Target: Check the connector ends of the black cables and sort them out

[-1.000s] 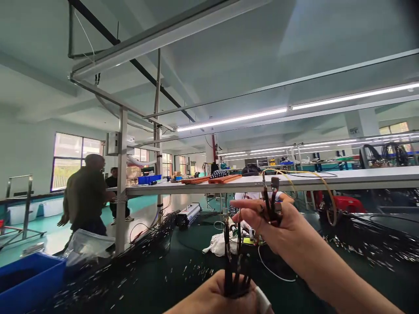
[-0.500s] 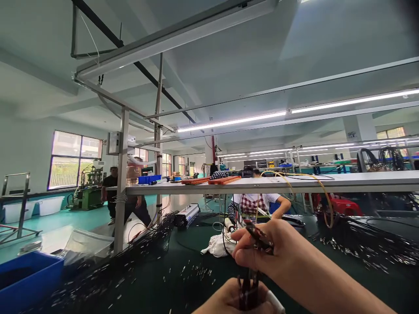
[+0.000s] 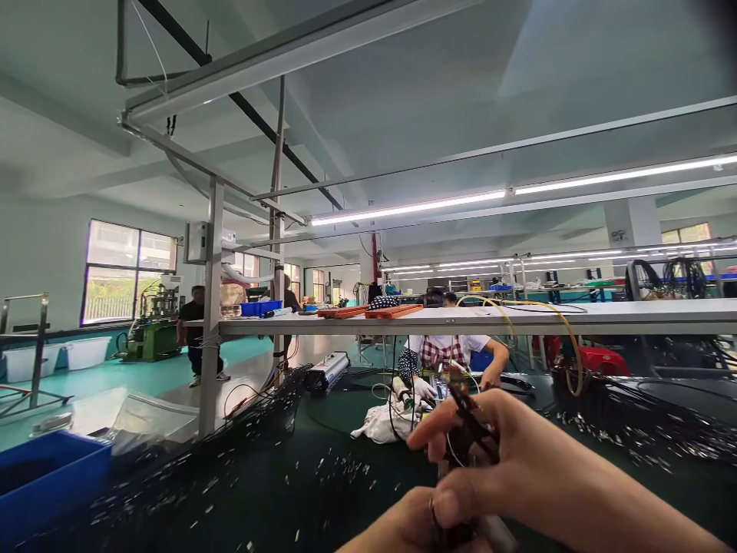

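Both hands, right hand [image 3: 507, 461] and left hand [image 3: 408, 526], grip one bundle of thin black wires [image 3: 464, 430]; many wires lie loose on the dark green table [image 3: 322, 461].

Bare hands [image 3: 489, 476], forearm unsleeved, no gloves.
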### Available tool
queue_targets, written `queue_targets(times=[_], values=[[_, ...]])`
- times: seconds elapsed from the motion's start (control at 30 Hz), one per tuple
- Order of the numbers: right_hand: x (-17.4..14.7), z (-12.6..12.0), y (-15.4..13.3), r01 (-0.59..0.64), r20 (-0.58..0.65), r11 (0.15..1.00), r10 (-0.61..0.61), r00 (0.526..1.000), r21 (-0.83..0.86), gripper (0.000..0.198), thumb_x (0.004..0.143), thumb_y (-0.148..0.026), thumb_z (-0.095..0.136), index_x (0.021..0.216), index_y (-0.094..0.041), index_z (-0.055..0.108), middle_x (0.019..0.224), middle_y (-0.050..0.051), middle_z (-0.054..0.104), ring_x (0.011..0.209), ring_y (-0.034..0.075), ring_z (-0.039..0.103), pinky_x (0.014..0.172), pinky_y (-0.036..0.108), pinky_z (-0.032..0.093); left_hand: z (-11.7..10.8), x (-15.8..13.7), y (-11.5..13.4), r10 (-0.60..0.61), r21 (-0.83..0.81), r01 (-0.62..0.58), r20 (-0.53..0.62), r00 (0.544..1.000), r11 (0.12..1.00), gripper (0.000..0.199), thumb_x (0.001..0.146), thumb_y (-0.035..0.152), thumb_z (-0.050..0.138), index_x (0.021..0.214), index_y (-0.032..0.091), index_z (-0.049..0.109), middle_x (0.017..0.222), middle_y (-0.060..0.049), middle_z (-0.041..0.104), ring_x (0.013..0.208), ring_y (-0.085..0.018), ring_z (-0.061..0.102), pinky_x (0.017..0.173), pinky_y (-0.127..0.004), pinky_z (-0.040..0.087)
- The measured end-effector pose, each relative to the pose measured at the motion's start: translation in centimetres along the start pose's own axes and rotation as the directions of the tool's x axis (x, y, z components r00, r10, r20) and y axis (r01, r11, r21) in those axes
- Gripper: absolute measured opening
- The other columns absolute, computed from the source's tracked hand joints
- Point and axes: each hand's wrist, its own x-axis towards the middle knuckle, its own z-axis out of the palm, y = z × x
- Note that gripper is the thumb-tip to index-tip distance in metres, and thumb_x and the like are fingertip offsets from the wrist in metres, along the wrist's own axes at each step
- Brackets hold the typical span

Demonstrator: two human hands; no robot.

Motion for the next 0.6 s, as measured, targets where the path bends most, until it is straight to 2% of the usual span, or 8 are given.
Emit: queue_targets(times=[0.1,0.23,0.33,0.4,0.43,0.5,0.57,0.6], values=[[0.3,0.4,-0.4,0.077,-0.187,0.989,-0.101,0.977,-0.129,0.032,0.078,-0.057,0.06,0.085,-0.027,0.069,0.075,-0.001,0.063,0.072,0.018,0.056,0.06,0.028,0.04,0.3,1.1,-0.4,-0.017,-0.011,0.017,0.057,0.998,1.0,0.058,0.046,0.068,0.077,0.067,0.014,0.068,0.058,-0.001,0.055,0.061,-0.015,0.055,0.06,-0.028,0.042],[0.9,1.9,0.6,0.11,-0.114,0.893,-0.176,0.978,-0.436,0.027,0.085,-0.043,0.054,0.069,-0.022,0.059,0.079,0.0,0.061,0.072,0.018,0.054,0.065,0.031,0.038,1.4,0.8,0.3,0.03,-0.033,-0.03,0.001,1.0,0.999,0.047,0.057,0.063,0.075,0.07,0.018,0.067,0.066,-0.003,0.058,0.065,-0.014,0.053,0.061,-0.027,0.043],[0.6,1.8,2.2,0.115,-0.091,0.946,-0.149,0.985,-0.304,0.016,0.086,-0.039,0.056,0.085,-0.025,0.063,0.085,-0.001,0.063,0.076,0.017,0.055,0.066,0.028,0.039,1.5,-0.4,1.4,0.041,-0.062,-0.044,-0.043,0.998,0.997,0.047,0.06,0.059,0.076,0.071,0.015,0.064,0.066,-0.002,0.054,0.059,-0.01,0.049,0.054,-0.022,0.037],[0.2,1.1,3.0,0.104,-0.055,0.985,-0.112,0.992,-0.136,0.023,0.087,-0.044,0.055,0.087,-0.023,0.064,0.075,-0.003,0.06,0.07,0.015,0.052,0.06,0.024,0.037,1.0,-1.4,2.5,0.006,-0.062,-0.021,-0.227,0.974,0.998,0.048,0.058,0.056,0.079,0.068,0.014,0.058,0.058,0.002,0.048,0.047,-0.004,0.039,0.044,-0.019,0.024],[-0.1,0.8,3.3,0.086,-0.027,0.992,-0.089,0.996,-0.09,0.027,0.087,-0.045,0.054,0.084,-0.021,0.064,0.068,-0.003,0.055,0.064,0.013,0.049,0.056,0.023,0.035,0.7,-1.8,3.2,-0.004,-0.054,-0.018,-0.367,0.93,0.998,0.047,0.059,0.055,0.078,0.066,0.015,0.055,0.052,0.005,0.043,0.041,-0.002,0.032,0.04,-0.019,0.017],[-0.3,0.5,3.6,0.032,0.019,0.999,-0.031,0.999,-0.043,0.028,0.084,-0.045,0.058,0.082,-0.018,0.065,0.059,-0.006,0.046,0.053,0.009,0.04,0.049,0.022,0.029,0.1,-2.5,4.8,0.048,-0.012,-0.07,-0.608,0.792,0.997,0.041,0.067,0.054,0.073,0.07,0.017,0.057,0.043,0.01,0.028,0.037,-0.002,0.018,0.039,-0.02,0.008],[-0.4,0.7,3.8,-0.065,0.059,0.998,0.065,0.996,-0.004,0.027,0.081,-0.044,0.063,0.085,-0.017,0.066,0.055,-0.008,0.042,0.044,0.006,0.032,0.042,0.022,0.023,0.1,-2.9,6.5,0.244,0.146,-0.201,-0.714,0.656,0.969,0.033,0.077,0.052,0.065,0.077,0.019,0.065,0.044,0.009,0.029,0.039,-0.003,0.021,0.039,-0.017,0.017],[-0.3,0.9,4.0,-0.106,0.075,0.994,0.104,0.992,0.023,0.027,0.08,-0.043,0.064,0.085,-0.017,0.066,0.054,-0.008,0.043,0.042,0.006,0.03,0.04,0.022,0.02,0.3,-2.8,7.1,0.37,0.258,-0.267,-0.702,0.608,0.928,0.03,0.082,0.05,0.06,0.084,0.021,0.069,0.049,0.006,0.042,0.044,-0.004,0.034,0.043,-0.016,0.028]])
